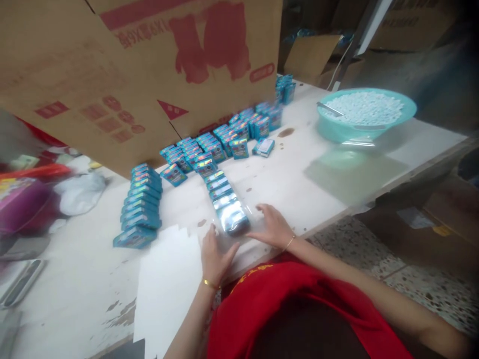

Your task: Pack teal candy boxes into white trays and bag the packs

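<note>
A row of small blue boxes runs away from me across the white table. A clear, shiny plastic wrap covers the near end of the row. My left hand is beside the left of that end, thumb and fingers apart. On the right, my right hand curves toward the same end, its thumb spread from its fingers. Both hands are close to the plastic; whether the fingertips pinch its thin edge is too blurred to tell.
More blue boxes stand in a row at left, others along a large cardboard carton. White sheets lie near my left arm. A turquoise basin of small white pieces, with a metal scoop, stands right, behind flat clear plastic.
</note>
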Motion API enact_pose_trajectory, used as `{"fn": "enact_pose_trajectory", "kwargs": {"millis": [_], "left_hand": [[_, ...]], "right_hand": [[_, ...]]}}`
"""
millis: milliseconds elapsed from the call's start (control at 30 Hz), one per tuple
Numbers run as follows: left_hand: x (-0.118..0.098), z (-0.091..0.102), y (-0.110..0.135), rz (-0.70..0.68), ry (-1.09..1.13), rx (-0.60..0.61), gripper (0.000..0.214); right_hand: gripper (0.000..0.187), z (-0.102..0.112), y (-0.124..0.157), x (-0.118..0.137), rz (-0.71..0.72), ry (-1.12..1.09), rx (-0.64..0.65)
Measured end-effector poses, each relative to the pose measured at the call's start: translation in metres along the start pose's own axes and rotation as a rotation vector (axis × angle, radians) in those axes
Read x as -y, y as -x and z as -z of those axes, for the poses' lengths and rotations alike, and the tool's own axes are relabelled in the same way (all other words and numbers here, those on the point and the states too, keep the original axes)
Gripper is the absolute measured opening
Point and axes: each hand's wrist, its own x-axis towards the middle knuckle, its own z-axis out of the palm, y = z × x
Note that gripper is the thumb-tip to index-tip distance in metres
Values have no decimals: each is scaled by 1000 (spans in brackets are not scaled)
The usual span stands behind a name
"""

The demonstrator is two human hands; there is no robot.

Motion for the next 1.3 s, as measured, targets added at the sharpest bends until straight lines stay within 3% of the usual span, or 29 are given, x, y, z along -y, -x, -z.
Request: {"fn": "enact_pose_trajectory", "kwargs": {"millis": [67, 133, 200, 300, 467, 667, 733, 833, 867, 933, 967, 1033, 1133, 1233, 1300], "left_hand": [[-2, -13, -1, 58, -11, 13, 51], [-2, -24, -3, 77, -42, 32, 26], [1, -31, -4, 74, -89, 15, 18], [6, -38, -1, 62, -137, -17, 17], [9, -45, 0, 24, -232, -35, 19], [-8, -54, -12, 30, -269, -15, 28], [-16, -48, -14, 33, -195, 33, 28], [-16, -20, -22, 13, 73, 104, 36], [-11, -7, -30, 17, 174, 98, 40], [3, 19, -56, 58, 307, 6, 41], [12, 30, -76, 84, 314, -80, 39], [30, 42, -122, 104, 268, -200, 41], [49, 38, -191, 80, 326, -32, 50], [58, 21, -237, 174, 507, 227, 51], [62, 12, -253, 212, 590, 305, 47]], "right_hand": [[86, -9, -7, 0, 83, -27, -7], [73, -19, -13, -1, 164, -32, 38], [59, -30, -17, -3, 213, -42, 59], [51, -37, -17, -4, 246, -72, 23], [46, -32, -19, -8, 261, -70, -6], [39, -22, -31, -24, 251, -23, 23], [42, -14, -32, -28, 231, -2, 49], [60, 3, -23, -27, 98, -17, 10], [62, 9, -16, -24, 19, -56, -30], [47, 20, -2, -13, -168, -207, -62], [35, 23, 5, -5, -255, -318, -18], [35, 24, 13, 13, -387, -568, 149], [44, 14, 8, 39, -530, -861, 246], [48, 3, -7, 56, -688, -980, 121], [46, -2, -16, 62, -748, -1018, 37]]}}
